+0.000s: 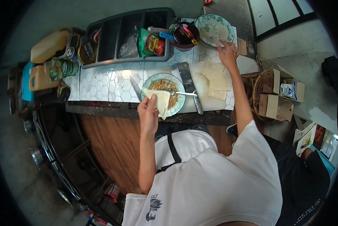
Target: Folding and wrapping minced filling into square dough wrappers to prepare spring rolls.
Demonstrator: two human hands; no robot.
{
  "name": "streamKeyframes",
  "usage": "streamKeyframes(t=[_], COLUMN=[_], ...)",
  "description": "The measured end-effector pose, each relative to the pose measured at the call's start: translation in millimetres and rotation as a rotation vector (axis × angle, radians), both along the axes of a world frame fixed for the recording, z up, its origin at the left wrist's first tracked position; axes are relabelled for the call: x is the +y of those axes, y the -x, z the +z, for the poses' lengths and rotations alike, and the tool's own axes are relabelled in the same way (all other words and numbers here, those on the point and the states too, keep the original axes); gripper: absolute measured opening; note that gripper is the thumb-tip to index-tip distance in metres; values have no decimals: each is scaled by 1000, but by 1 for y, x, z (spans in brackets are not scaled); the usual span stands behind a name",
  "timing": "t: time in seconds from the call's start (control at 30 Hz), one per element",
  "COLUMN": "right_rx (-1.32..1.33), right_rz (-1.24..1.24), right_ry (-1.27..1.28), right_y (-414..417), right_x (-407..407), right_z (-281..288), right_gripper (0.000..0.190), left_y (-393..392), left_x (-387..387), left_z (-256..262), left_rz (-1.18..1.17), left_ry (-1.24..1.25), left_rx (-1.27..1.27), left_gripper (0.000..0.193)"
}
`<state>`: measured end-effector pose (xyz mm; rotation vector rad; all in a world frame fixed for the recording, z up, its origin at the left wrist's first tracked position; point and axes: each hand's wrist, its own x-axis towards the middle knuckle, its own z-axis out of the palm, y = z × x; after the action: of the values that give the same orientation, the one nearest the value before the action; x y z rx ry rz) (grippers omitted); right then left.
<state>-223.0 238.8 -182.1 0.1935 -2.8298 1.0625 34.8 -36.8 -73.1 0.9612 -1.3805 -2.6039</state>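
Between the thumb and fingers of my left hand [148,113] is a pale dough wrapper [159,100] folded into a triangle. It hangs over a plate [182,106] of chopped filling [162,84], in which a metal spoon [186,93] rests. My right hand [228,53] reaches to the near rim of a green-patterned enamel plate [214,29] at the back right. Its fingers are partly spread and hold nothing that I can see; whether they touch the rim I cannot tell. Several flat square wrappers [217,82] lie on the white cutting board [203,101] beside the filling plate.
A cleaver [185,76] and a knife [197,104] lie near the filling plate; another blade [135,87] is at its left. Behind stand a grey divided bin [109,59] and a utensil pot [186,36]. Cardboard boxes [273,104] sit right; a person in black [301,180] is close by.
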Motion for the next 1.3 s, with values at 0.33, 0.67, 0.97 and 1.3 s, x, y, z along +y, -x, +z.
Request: streamKeyframes(t=[0.33,0.67,0.97,1.3], right_rx=[-265,-72,85,33], right_rz=[-63,-73,146,708], right_ry=[-753,-650,316,174], right_y=[76,55,-32,-160], right_x=[26,27,-11,-100], right_z=[-44,-42,54,148], right_gripper=[67,62,32,36], left_y=[-12,-9,5,5], left_x=[-11,-8,2,16], left_z=[-8,-4,4,22], left_rz=[13,53,21,-37], left_ry=[70,-14,7,45], left_rx=[-47,8,-2,91], left_gripper=[31,31,24,28])
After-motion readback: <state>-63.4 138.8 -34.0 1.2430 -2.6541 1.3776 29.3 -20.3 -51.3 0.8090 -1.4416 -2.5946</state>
